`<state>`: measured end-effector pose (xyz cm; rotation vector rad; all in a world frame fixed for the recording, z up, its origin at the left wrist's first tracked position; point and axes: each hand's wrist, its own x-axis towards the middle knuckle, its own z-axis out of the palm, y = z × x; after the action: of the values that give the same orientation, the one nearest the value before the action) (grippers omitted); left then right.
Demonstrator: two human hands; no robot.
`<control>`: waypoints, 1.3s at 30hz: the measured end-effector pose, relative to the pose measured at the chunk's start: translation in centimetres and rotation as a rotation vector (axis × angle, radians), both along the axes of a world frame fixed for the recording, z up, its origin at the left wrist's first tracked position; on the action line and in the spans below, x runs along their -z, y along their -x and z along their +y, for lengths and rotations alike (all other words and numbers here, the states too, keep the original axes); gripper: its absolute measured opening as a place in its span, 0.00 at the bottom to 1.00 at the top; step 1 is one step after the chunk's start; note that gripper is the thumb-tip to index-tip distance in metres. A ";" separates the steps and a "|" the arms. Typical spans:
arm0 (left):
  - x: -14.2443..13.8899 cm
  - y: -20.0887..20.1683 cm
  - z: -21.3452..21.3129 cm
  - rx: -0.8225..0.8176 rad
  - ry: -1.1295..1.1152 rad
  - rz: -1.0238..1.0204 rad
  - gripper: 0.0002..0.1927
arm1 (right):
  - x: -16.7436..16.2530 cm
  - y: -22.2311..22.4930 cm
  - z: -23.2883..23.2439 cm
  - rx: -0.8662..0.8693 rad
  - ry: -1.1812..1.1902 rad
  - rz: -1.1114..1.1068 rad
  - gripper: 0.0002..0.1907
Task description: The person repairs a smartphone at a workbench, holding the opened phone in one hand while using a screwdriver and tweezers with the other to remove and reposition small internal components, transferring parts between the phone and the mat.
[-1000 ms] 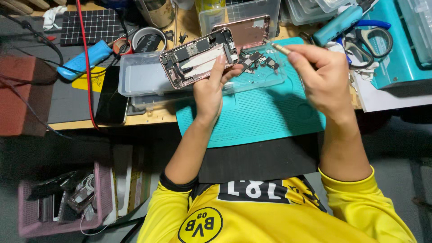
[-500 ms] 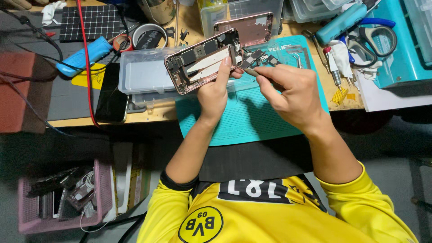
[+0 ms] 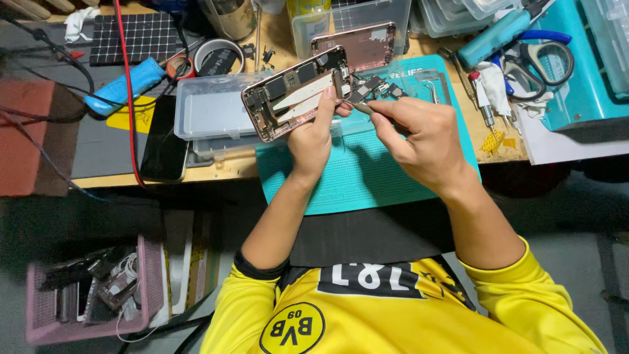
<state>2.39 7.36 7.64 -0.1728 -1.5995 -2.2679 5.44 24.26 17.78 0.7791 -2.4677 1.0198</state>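
Both grips are closed on something. Left hand (image 3: pixel 313 139) holds an opened phone body (image 3: pixel 296 93), pink at its edge, with the inside parts facing up; the fingers wrap around its lower right edge and the thumb presses on the inside, near two pale strips. This phone body is lifted and tilted, above the near edge of a clear plastic tray (image 3: pixel 211 113) and the left end of the teal work mat (image 3: pixel 367 177).

Right hand (image 3: pixel 419 139) pinches a thin tool (image 3: pixel 362 108) between thumb and fingers. The tip of the tool points left, toward the right end of the phone body, just beside the left thumb. I cannot tell if the tip touches the phone.

Behind the hands some small dark loose parts (image 3: pixel 373 86) lie on the mat, and a second pink phone shell (image 3: pixel 357 44) rests in a clear box. On the wooden worktop (image 3: pixel 196 172), to the left, are a black phone (image 3: pixel 165 145) lying face up, a blue tool handle (image 3: pixel 124 85), a red cable (image 3: pixel 128 92) and a roll of tape (image 3: pixel 213 58). To the right are scissors (image 3: pixel 544 60) with black handles, a yellow comb-like piece (image 3: pixel 493 139) and a teal case (image 3: pixel 583 72). Below the worktop, on the left, a pink basket (image 3: pixel 141 295) holds cables and old parts. The person wears a yellow shirt (image 3: pixel 393 314).
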 end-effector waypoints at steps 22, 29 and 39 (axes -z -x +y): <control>-0.7 -0.5 0.3 -0.160 0.082 0.060 0.10 | 1.5 0.1 -1.7 -0.006 0.179 -0.078 0.06; -0.7 -0.3 0.4 -0.157 -0.045 0.062 0.07 | 1.3 0.4 -1.5 -0.092 0.060 0.142 0.09; -0.1 0.1 0.2 -0.127 0.016 0.037 0.09 | 0.9 0.8 -1.4 -0.042 0.112 -0.011 0.09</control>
<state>2.34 7.53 7.72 -0.1128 -1.5650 -2.1440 4.65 22.84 16.84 0.7951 -2.3890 1.1686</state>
